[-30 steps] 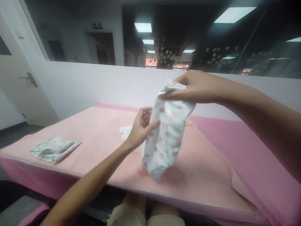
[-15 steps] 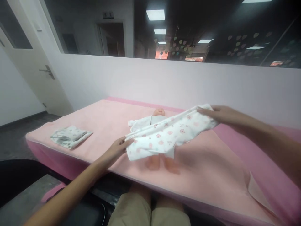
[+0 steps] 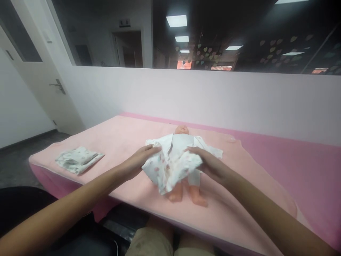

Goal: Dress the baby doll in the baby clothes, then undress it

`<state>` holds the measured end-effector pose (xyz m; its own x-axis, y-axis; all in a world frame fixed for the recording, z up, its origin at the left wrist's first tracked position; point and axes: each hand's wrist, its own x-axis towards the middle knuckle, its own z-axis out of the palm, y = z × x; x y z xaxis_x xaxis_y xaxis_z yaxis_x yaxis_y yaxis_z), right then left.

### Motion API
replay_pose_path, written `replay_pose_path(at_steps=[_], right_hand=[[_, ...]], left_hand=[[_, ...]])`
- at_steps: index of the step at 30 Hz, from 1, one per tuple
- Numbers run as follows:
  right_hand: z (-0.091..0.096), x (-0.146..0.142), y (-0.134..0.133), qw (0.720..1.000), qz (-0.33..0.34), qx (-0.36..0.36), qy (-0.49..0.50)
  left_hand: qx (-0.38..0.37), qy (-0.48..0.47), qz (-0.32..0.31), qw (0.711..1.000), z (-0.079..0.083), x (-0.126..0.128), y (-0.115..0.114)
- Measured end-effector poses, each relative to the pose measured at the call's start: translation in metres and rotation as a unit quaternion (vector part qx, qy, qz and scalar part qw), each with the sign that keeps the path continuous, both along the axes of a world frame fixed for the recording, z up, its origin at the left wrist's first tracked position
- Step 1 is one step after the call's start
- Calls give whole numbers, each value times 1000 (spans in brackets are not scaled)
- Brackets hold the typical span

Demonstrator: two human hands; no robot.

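Observation:
A baby doll [image 3: 183, 140] in white clothes lies on its back on the pink towel [image 3: 128, 138], head away from me, bare feet [image 3: 186, 197] towards me. A small white garment with pink prints [image 3: 170, 169] is bunched over the doll's lap. My left hand [image 3: 141, 158] grips the garment's left side. On the other side, my right hand [image 3: 206, 161] holds its right edge, fingers curled into the cloth.
A folded printed cloth [image 3: 78, 159] lies on the towel's left end. The towel covers a pink mattress [image 3: 279, 160] against a white wall. A door [image 3: 39, 71] stands at the left. My knees [image 3: 160, 245] are under the near edge.
I held the garment up before me, then stretched it wide over the doll. Now both hands have come together and it is bunched on the doll's lap.

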<state>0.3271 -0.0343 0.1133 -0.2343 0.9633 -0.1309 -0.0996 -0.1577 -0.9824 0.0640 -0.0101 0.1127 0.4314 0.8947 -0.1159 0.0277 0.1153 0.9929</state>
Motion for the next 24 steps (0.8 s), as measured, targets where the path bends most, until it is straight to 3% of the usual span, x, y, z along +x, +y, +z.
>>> replay_pose_path(at_steps=[6, 9, 11, 14, 16, 18, 20, 21, 22, 24], right_hand=[[5, -79, 5, 993, 47, 25, 104], [5, -91, 12, 981, 125, 48, 143], [-1, -93, 18, 980, 147, 96, 91], [-16, -95, 34, 970, 29, 233, -65], [-28, -101, 50, 955, -11, 269, -124], [-40, -111, 69, 962, 114, 218, -119], [-49, -128, 88, 944, 282, 152, -82], [-52, -138, 97, 933, 326, 139, -62], [-55, -150, 106, 930, 336, 139, -49], [-60, -175, 125, 947, 279, 147, -54]], left_hand=[[5, -12, -17, 1000, 11, 14, 5], [11, 6, -51, 999, 18, -5, 14], [10, 45, -71, 996, 21, -26, 21], [0, 93, -79, 992, 28, -61, 33], [-7, 119, -84, 989, 37, -83, 41], [-5, 141, -65, 988, 49, -105, 51], [-9, 162, -15, 987, 58, -129, 66], [-14, 173, 14, 985, 61, -143, 75], [-19, 185, 43, 982, 63, -157, 86], [-23, 211, 85, 974, 60, -187, 110]])
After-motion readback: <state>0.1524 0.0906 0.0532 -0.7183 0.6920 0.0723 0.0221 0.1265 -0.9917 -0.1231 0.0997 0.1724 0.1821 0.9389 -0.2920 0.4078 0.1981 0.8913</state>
